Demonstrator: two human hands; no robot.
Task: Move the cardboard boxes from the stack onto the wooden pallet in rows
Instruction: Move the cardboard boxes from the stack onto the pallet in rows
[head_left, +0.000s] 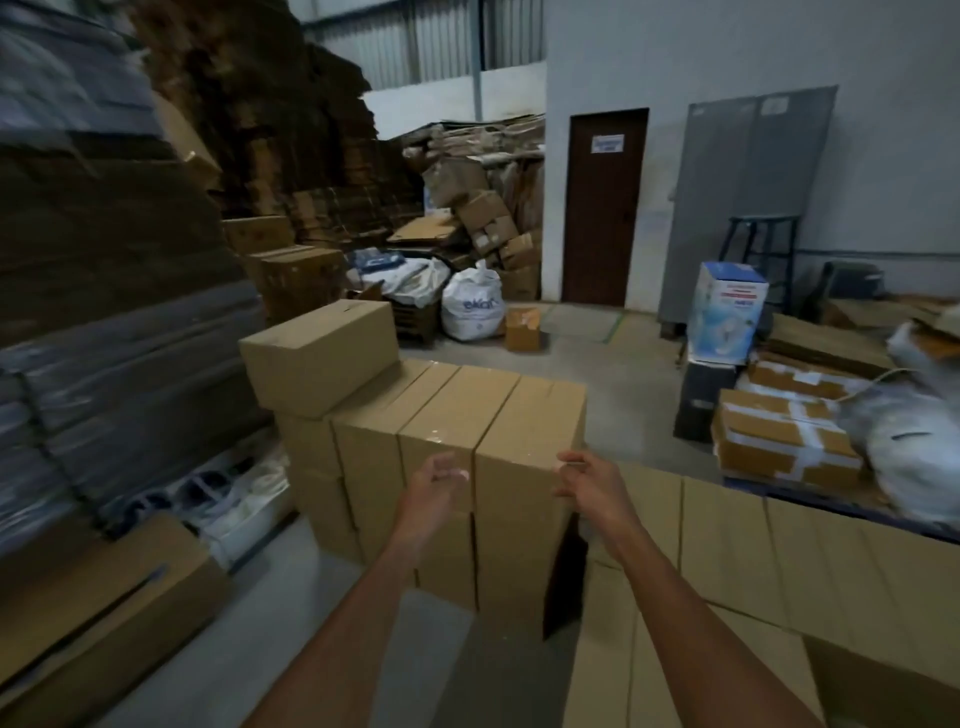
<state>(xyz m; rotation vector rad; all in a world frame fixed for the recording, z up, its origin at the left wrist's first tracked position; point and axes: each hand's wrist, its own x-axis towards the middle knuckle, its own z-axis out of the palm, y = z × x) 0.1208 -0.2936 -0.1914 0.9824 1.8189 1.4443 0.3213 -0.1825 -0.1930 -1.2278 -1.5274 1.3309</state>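
**Entry 1: end box** (530, 415). It sits in the top tier at the right-hand end of the stack (363, 467). It is plain brown cardboard with clear tape along the lid that catches a dull shine. The edges are square and I can see no dents. Its left side is flush against the neighbouring box, and its right side is free. The long axis runs away from me, so the short near face is the one turned toward the hands.

**Entry 2: left hand** (436, 483). The fingers are loosely curled and it holds nothing. It is in front of the seam between the end box and its neighbour.

**Entry 3: right hand** (587, 480). It is equally slack and empty, at the box's near right corner. I cannot tell whether the fingertips touch the cardboard.

**Relation.** The box lies straight ahead, framed between the two hands, and neither hand is clearly nearer. I judge the right hand has open access to the free side. The left must work into the tight seam, so drawing the box toward me first looks sensible.

**Entry 4: skewed box** (317, 353). It lies loose and askew on top of the stack's left end, well apart from both hands.

**Entry 5: lower boxes** (727, 545). They form a row in the right foreground, with tops below the stack's top. I cannot make out the wooden pallet.
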